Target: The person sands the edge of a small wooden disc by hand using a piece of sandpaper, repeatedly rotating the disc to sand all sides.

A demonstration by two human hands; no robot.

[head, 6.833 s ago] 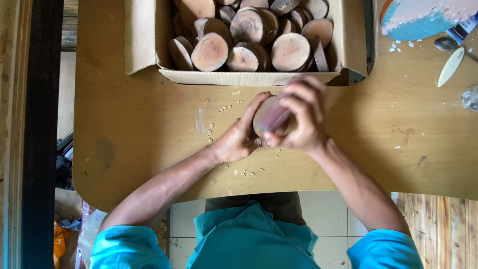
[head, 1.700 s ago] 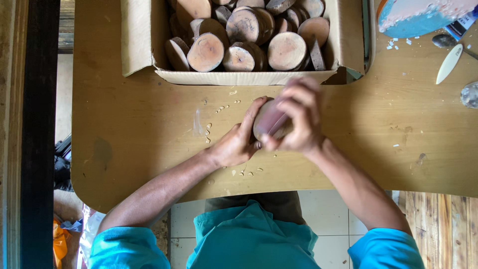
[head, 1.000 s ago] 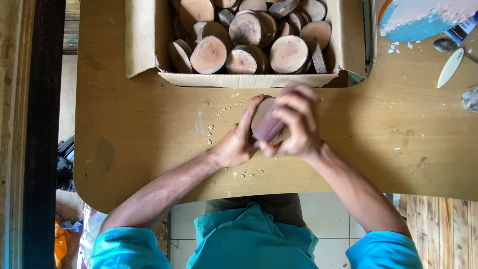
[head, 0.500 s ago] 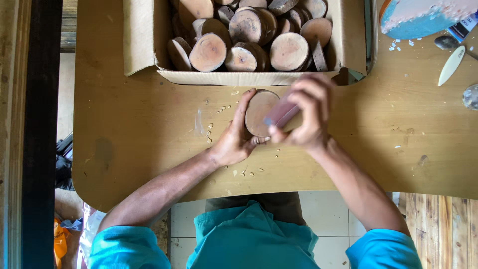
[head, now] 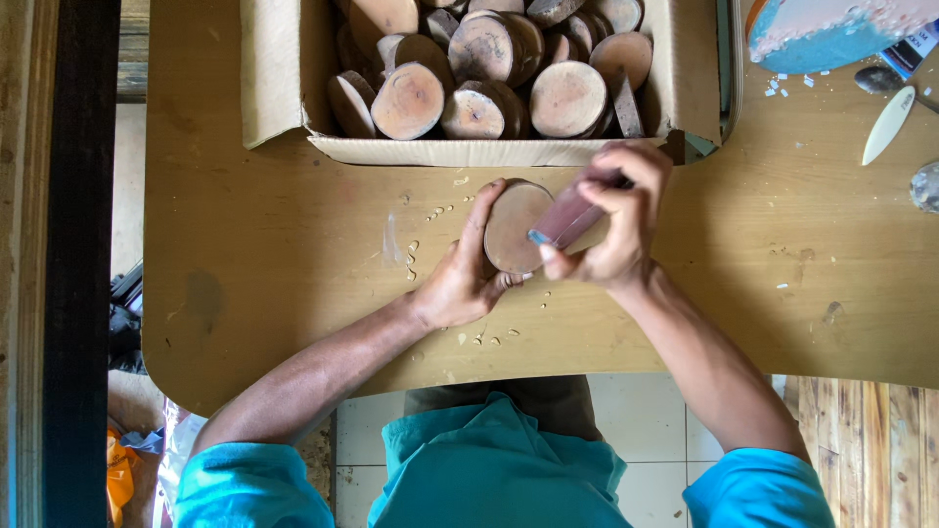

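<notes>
Seen from the head camera, looking straight down: the left hand [head: 460, 284] curls around the near-left edge of a round, pale brown wooden slice [head: 515, 227], thumb and fingers pressed against its rim so that it stands tilted on the tan wooden tabletop [head: 293, 254]. The right hand [head: 611, 230] comes in from the right, its fingers closed around a folded, reddish-brown piece of sandpaper [head: 570, 217] whose near end lies against the face of the slice. The slice sits near the middle of the table, just this side of an open cardboard box [head: 284, 68].

The box lies at the far edge of the view and is filled with many more round wood slices [head: 489, 68], stacked on edge and leaning on each other, some with dark bark rims. Small pale crumbs of wood [head: 430, 213] are scattered on the table to the left of the hands and near them.

At the far right lie a blue and pink round object [head: 822, 34], a cream, leaf-shaped flat tool [head: 887, 125] and a dark spoon-like item [head: 875, 80], well apart from the hands. Below the table's near edge show a teal shirt [head: 489, 469] and pale floor tiles [head: 646, 420].
</notes>
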